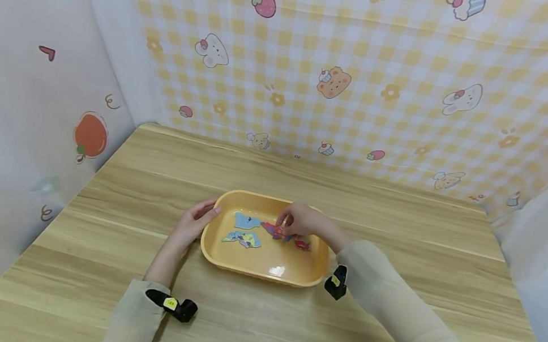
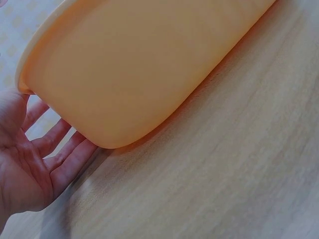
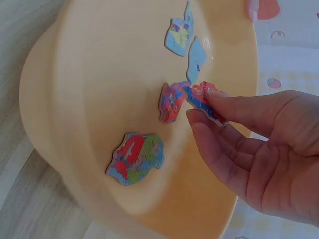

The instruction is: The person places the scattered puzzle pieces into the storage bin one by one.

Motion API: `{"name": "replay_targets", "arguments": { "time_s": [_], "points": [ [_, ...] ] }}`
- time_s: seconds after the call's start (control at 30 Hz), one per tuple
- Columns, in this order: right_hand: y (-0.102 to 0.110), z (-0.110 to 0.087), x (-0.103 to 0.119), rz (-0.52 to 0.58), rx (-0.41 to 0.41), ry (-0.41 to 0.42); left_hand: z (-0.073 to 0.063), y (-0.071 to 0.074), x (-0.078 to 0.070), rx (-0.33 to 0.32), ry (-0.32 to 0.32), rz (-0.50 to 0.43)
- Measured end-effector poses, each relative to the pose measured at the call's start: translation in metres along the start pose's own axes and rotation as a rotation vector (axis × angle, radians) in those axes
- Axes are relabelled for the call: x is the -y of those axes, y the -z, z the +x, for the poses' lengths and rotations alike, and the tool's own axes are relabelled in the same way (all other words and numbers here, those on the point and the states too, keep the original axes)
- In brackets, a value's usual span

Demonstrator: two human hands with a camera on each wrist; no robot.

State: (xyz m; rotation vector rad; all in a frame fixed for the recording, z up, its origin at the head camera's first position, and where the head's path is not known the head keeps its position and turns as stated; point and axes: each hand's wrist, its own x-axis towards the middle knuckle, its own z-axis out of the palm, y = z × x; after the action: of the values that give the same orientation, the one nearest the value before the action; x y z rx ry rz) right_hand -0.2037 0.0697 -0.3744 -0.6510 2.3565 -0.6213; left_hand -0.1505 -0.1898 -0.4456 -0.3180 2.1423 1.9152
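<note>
A yellow plastic basin (image 1: 242, 259) sits on the table with several flat, colourful puzzle pieces inside. My left hand (image 1: 190, 224) holds its left end, thumb over the rim and fingers along the outer wall (image 2: 124, 84). Over the basin's right half, my right hand (image 1: 305, 220) pinches a red and blue puzzle piece (image 3: 202, 97) between thumb and fingers. Just beside that piece lies a red and purple piece (image 3: 171, 103). A red and green piece (image 3: 135, 158) lies apart from it. Toward the left end are a pale blue piece (image 1: 246, 222) and a blue and yellow piece (image 1: 245, 239).
The wood-grain table (image 1: 254, 328) extends around the basin on all sides. A checked cloth with printed figures (image 1: 298, 54) hangs behind it, and a white printed cloth (image 1: 18, 77) hangs at the left. Each wrist carries a black camera (image 1: 185, 309).
</note>
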Motion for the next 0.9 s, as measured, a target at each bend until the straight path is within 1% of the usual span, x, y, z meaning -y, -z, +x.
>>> {"name": "replay_targets", "arguments": {
  "time_s": [0.07,0.17,0.27,0.6,0.77,0.9],
  "points": [
    [-0.002,0.003,0.002,-0.019,0.018,0.012,0.000,0.000,0.001,0.000,-0.003,0.000],
    [-0.005,0.006,0.005,-0.051,0.025,0.005,0.001,0.000,0.002,0.006,-0.009,-0.001],
    [-0.008,0.008,0.008,-0.059,0.043,-0.002,0.001,0.001,0.002,0.012,-0.011,-0.004],
    [-0.016,0.010,0.011,-0.069,0.121,0.034,0.000,0.000,0.000,0.016,-0.006,-0.006],
    [-0.019,0.010,0.010,-0.066,0.149,-0.001,0.001,0.000,-0.001,0.012,0.001,0.004],
    [-0.019,0.009,0.009,-0.068,0.140,-0.010,0.000,0.000,0.000,0.009,0.001,0.007]
  ]
}}
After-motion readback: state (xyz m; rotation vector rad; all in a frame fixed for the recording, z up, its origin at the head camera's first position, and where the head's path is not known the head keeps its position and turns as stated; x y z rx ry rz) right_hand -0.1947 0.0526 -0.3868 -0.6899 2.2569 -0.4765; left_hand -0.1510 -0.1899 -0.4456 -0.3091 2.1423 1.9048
